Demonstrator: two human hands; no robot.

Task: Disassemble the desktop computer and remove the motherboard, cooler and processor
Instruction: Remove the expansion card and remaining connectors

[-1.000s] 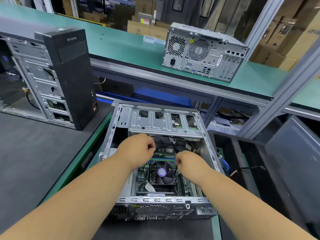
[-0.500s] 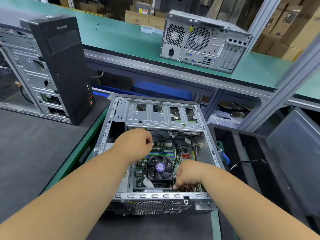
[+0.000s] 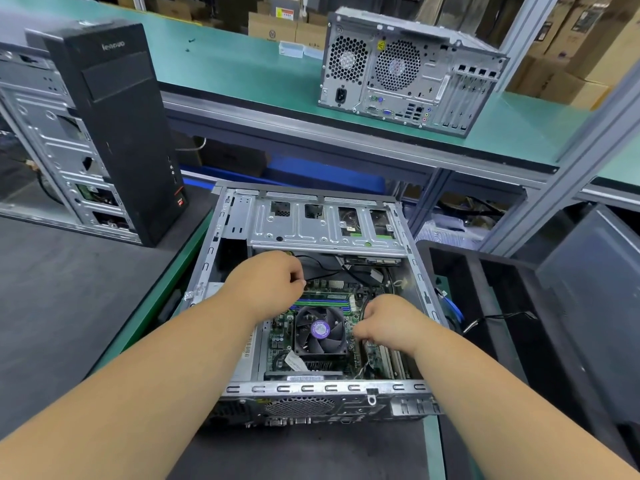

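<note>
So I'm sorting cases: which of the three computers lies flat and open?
The near case under both hands; the black tower and grey one stand upright.

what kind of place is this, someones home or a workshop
Most likely a computer teardown or refurbishing line, not a home: an opened desktop case under the hands, two more towers waiting on green-matted benches, and stacked cardboard boxes behind.

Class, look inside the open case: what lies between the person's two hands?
In the head view, the cooler fan with its purple label sits on the motherboard, between the left hand and right hand.
</note>
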